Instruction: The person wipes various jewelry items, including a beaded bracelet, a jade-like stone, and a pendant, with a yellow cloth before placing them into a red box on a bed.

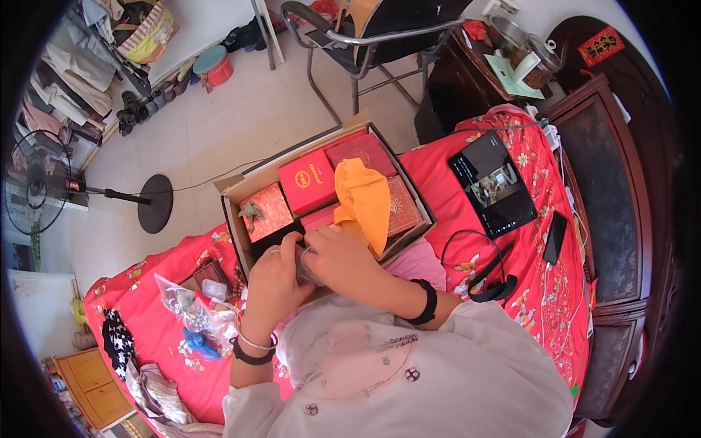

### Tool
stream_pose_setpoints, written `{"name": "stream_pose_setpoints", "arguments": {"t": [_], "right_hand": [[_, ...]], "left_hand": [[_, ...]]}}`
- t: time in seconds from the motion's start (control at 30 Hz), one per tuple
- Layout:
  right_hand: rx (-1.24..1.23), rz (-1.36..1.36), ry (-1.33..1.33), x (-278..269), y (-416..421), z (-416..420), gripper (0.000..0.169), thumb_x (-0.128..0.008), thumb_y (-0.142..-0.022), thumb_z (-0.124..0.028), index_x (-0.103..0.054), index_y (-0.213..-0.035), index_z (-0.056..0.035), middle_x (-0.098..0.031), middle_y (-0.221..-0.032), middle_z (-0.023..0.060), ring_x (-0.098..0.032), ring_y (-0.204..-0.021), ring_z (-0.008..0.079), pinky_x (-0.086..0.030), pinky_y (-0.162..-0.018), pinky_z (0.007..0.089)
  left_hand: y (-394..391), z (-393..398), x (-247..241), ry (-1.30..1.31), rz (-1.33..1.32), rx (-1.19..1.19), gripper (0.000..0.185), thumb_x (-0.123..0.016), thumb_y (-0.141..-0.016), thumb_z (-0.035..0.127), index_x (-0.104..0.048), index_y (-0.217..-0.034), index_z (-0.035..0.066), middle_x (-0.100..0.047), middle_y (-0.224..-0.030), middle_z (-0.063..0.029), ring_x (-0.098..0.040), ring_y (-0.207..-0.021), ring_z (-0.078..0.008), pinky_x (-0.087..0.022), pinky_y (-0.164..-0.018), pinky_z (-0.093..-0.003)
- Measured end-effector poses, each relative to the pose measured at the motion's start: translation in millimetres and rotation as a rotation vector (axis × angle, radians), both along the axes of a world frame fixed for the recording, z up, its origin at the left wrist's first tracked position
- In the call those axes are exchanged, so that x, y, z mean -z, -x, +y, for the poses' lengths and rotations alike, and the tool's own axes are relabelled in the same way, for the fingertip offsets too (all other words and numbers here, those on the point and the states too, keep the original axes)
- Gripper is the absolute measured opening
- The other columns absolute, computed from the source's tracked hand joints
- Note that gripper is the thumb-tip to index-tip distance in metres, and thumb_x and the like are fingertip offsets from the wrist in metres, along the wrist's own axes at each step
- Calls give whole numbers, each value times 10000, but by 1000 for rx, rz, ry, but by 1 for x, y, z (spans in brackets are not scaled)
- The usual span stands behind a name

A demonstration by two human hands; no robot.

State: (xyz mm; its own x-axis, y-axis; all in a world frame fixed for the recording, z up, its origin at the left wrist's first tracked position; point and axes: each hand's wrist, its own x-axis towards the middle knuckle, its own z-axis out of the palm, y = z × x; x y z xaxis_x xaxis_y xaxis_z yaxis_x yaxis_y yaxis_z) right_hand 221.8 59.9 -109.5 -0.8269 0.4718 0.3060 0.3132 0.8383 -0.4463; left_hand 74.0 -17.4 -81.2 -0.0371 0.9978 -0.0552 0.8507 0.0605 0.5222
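Observation:
My left hand (pixel 275 282) and my right hand (pixel 339 257) meet at the near edge of an open cardboard box (pixel 233 249). Between their fingers is a small, clear plastic item (pixel 306 265), mostly hidden, perhaps a bag. Inside the box sit a floral gift box with a bow (pixel 274 211), a bright red box with gold print (pixel 306 180), a dark red box (pixel 364 152) and a patterned brown-red box (pixel 404 205). An orange cloth (pixel 364 200) lies over some of them, just beyond my right hand.
Clear plastic bags with small items (pixel 191 312) and a blue bag (pixel 201 344) lie left on the red floral bedspread (pixel 148 306). To the right are a tablet (pixel 492 183), a phone (pixel 555 237) and a black strap (pixel 493 287). A metal-framed chair (pixel 372 41) and a fan (pixel 35 183) stand beyond.

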Motion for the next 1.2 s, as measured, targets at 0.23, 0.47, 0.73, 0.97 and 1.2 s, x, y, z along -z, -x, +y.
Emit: {"name": "stream_pose_setpoints", "arguments": {"t": [0.23, 0.47, 0.73, 0.97, 1.2], "right_hand": [[50, -1, 83, -2, -1, 1, 146, -637, -729, -148, -671, -819, -38, -572, -909, 79, -571, -919, 231, -497, -752, 347], [145, 17, 95, -5, -3, 2, 150, -678, -708, -171, -693, -815, -66, -565, -907, 44, -574, -872, 213, -511, -692, 332], [61, 256, 211, -9, 0, 4, 194, -752, -683, -130, -692, -847, -46, -585, -998, 64, -575, -915, 237, -489, -731, 336], [-23, 473, 728, -20, -16, 22, 130, -742, -779, -107, -659, -832, -21, -602, -997, 74, -604, -914, 189, -527, -725, 295], [155, 814, 1443, -40, -35, 44, 203, -645, -923, -72, -597, -1107, 1, -679, -909, 53, -666, -805, 111, -559, -709, 236]], "left_hand": [[-1, -3, 2, -26, -65, -42, 738, -792, -582, 92, -446, -1231, 39, -650, -981, -161, -614, -939, -353, -487, -812, -435], [-11, -3, -7, -152, -36, -106, 681, -772, -598, 76, -472, -1208, 34, -650, -971, -132, -613, -914, -333, -497, -804, -415], [-10, -4, -8, -179, -52, -217, 609, -765, -620, 67, -521, -1177, 54, -651, -976, -114, -609, -912, -315, -499, -798, -411], [0, -9, -7, -176, 46, -149, 514, -768, -603, 72, -592, -1085, 62, -626, -985, -107, -594, -940, -324, -492, -810, -410], [9, -14, -13, -79, -99, -12, 601, -768, -629, 66, -573, -1197, 42, -629, -1060, -121, -587, -1037, -337, -485, -886, -397]]}}
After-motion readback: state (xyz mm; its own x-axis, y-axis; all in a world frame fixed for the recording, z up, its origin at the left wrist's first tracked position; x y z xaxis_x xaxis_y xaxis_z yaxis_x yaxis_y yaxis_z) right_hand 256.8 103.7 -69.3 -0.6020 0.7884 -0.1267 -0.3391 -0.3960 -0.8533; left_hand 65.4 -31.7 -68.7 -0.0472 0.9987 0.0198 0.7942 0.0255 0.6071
